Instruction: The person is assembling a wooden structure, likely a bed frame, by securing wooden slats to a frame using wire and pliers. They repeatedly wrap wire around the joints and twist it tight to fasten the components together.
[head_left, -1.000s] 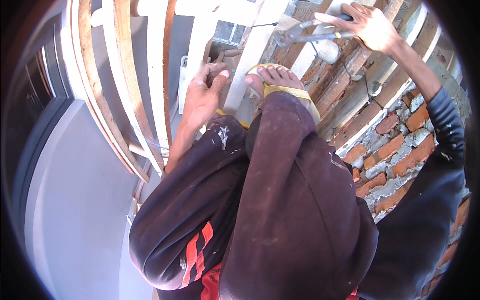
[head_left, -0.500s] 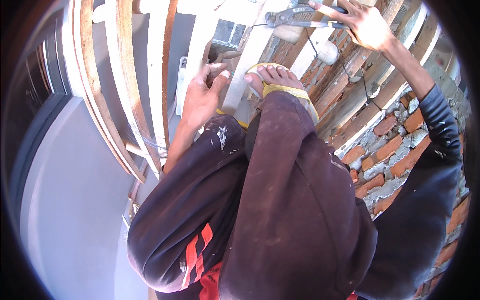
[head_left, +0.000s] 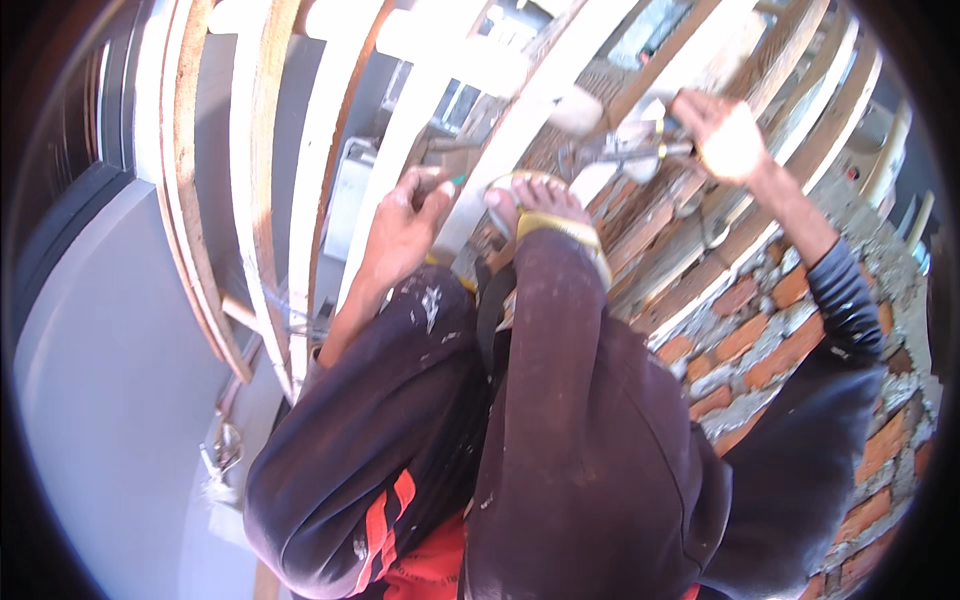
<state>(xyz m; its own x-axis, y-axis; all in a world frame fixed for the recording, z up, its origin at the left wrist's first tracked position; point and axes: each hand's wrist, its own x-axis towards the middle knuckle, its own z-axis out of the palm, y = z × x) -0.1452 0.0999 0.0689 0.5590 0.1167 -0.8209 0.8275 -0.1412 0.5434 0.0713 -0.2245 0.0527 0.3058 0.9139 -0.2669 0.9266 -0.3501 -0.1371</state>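
My right hand (head_left: 728, 138) is closed round the handles of metal pincers (head_left: 625, 153), held out at the upper right beyond my foot. The pincers are smeared by motion, and their jaws point left over the wooden beams. On the left, my left hand (head_left: 402, 228) hovers above a pale beam with thumb and fingers pinched together. A tiny green bit (head_left: 458, 180) shows at the fingertips; I cannot make out what it belongs to. My sandalled foot (head_left: 545, 200) rests on a white beam (head_left: 545, 95) between the two hands.
Spaced wooden beams (head_left: 255, 150) run across the view with open gaps between them. A rough brick wall (head_left: 790, 350) rises at the right. To the left are a smooth grey wall (head_left: 120, 380) and a dark frame (head_left: 75, 220). Thin wires (head_left: 300, 315) lie near my left forearm.
My right hand has brought the pincers down and nearer my foot, away from the top edge. My left hand keeps its pinch. The whole view has shifted slightly.
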